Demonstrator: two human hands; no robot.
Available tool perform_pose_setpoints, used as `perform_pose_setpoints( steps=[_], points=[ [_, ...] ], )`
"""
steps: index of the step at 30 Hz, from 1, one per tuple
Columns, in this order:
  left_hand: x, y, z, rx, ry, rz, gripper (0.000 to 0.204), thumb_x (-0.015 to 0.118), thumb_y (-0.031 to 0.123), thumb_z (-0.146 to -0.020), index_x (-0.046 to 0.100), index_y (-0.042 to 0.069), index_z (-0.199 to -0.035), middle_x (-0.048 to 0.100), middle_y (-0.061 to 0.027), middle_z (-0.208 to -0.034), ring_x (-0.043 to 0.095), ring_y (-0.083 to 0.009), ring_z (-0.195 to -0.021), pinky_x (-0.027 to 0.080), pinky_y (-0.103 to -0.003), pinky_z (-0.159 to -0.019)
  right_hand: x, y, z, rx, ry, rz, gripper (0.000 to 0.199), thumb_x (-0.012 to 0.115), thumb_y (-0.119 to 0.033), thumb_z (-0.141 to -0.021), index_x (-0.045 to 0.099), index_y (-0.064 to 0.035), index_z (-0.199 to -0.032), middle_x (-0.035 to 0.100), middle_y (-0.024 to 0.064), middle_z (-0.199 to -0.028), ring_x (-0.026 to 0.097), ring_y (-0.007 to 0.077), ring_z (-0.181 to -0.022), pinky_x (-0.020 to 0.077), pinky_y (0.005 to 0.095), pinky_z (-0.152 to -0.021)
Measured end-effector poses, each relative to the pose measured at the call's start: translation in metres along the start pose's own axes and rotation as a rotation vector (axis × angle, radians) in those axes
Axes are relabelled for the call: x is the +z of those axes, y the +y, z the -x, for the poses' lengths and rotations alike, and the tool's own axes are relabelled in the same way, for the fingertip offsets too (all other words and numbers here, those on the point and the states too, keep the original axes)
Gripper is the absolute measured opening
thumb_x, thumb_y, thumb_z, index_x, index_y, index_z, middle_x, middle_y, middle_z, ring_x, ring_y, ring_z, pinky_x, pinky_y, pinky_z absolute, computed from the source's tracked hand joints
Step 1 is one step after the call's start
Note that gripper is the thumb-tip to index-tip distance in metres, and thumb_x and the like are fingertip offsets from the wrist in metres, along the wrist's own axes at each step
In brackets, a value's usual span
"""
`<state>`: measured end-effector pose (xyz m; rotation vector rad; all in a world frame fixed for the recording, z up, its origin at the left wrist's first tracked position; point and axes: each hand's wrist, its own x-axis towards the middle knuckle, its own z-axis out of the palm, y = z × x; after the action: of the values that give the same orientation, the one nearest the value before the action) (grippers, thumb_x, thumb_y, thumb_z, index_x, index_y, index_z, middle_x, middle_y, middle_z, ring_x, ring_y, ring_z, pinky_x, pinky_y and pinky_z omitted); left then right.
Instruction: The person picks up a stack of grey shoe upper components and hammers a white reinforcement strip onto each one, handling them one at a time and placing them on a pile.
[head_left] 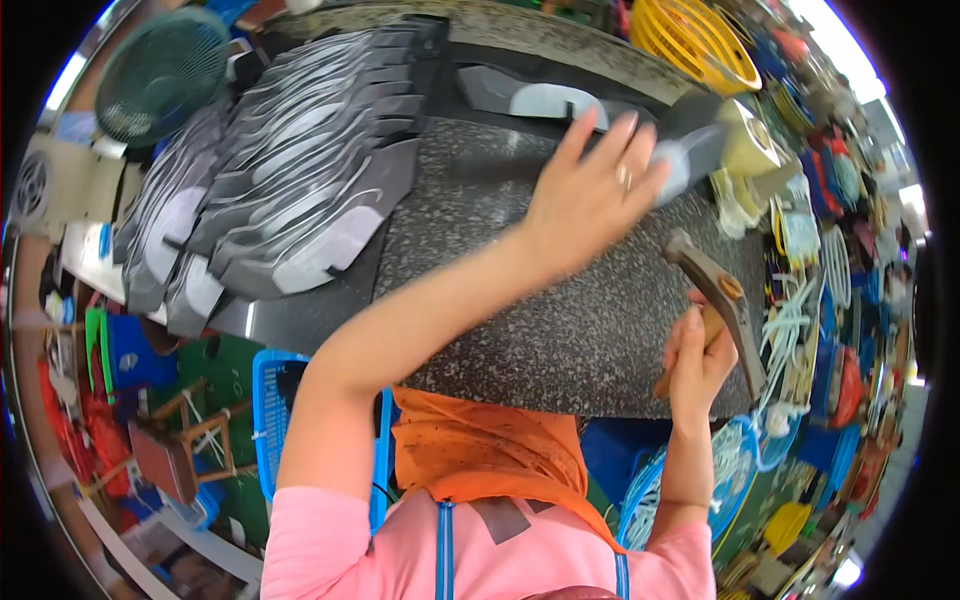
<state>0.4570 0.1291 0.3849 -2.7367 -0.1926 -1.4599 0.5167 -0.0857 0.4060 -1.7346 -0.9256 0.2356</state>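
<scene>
My left hand (590,195) reaches across to the far right, its back turned up. A flat dark grey cut piece with a pale patch (692,145) sits at the index fingertip, smeared by motion; the thumb is hidden, and the hand seems to pinch this piece. Another such piece (550,100) lies just beyond the fingers. Near the front right, my right hand (697,365) is closed round the wooden handle of a hammer, whose long curved metal head (728,290) sticks up past the fingers. Overlapping rows of similar cut pieces (300,170) fill the left.
Speckled dark stone (520,340) forms the work surface. At its far right stands a cream-coloured object (745,145). A yellow basket (690,40) is behind, a green basket (160,75) at the far left. Below the front edge are a blue crate (270,420) and a blue basket of pale strips (735,470).
</scene>
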Motion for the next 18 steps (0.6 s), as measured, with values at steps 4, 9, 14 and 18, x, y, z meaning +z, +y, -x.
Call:
perform_pose_setpoints(
  steps=[4, 9, 14, 18],
  points=[
    [0.02, -0.03, 0.022, -0.075, -0.21, -0.158, 0.041, 0.054, 0.012, -0.083, 0.059, 0.007, -0.123, 0.053, -0.0104, -0.136, 0.046, -0.0285, -0.13, 0.03, -0.053, -0.109, 0.007, 0.0, 0.002, 0.207, -0.058, -0.035, 0.018, 0.049, -0.009, -0.098, 0.054, 0.0009, -0.112, 0.044, -0.0043, -0.061, 0.037, 0.003, -0.043, 0.0312, 0.0202, -0.04],
    [-0.13, -0.05, 0.09, -0.39, -0.225, -0.323, 0.034, 0.067, 0.01, -0.078, 0.066, 0.006, -0.111, 0.062, -0.0118, -0.105, 0.058, -0.0334, -0.101, 0.047, -0.044, -0.085, 0.016, 0.037, -0.011, -0.046, -0.258, 0.188, 0.035, 0.062, -0.01, -0.093, 0.057, 0.0005, -0.125, 0.066, 0.0078, -0.099, 0.064, 0.0149, -0.093, 0.0494, 0.0286, -0.081],
    [-0.172, -0.081, 0.098, -0.534, -0.373, -0.296, 0.026, 0.074, 0.011, -0.075, 0.062, 0.004, -0.098, 0.062, -0.0094, -0.098, 0.061, -0.0279, -0.083, 0.049, -0.038, -0.073, 0.139, 0.008, -0.08, -0.048, -0.428, -0.195, 0.037, 0.068, -0.012, -0.086, 0.063, -0.0072, -0.121, 0.068, 0.0082, -0.09, 0.061, 0.0153, -0.071, 0.0508, 0.0297, -0.069],
    [-0.159, -0.072, 0.101, -0.492, -0.444, -0.493, 0.027, 0.075, 0.014, -0.075, 0.059, 0.005, -0.095, 0.061, -0.011, -0.089, 0.06, -0.0322, -0.081, 0.049, -0.043, -0.071, 0.23, 0.006, -0.124, -0.53, -0.37, -0.046, 0.028, 0.071, -0.011, -0.075, 0.06, -0.0004, -0.099, 0.061, 0.0152, -0.091, 0.057, 0.0367, -0.097, 0.0461, 0.0433, -0.084]
  ],
)
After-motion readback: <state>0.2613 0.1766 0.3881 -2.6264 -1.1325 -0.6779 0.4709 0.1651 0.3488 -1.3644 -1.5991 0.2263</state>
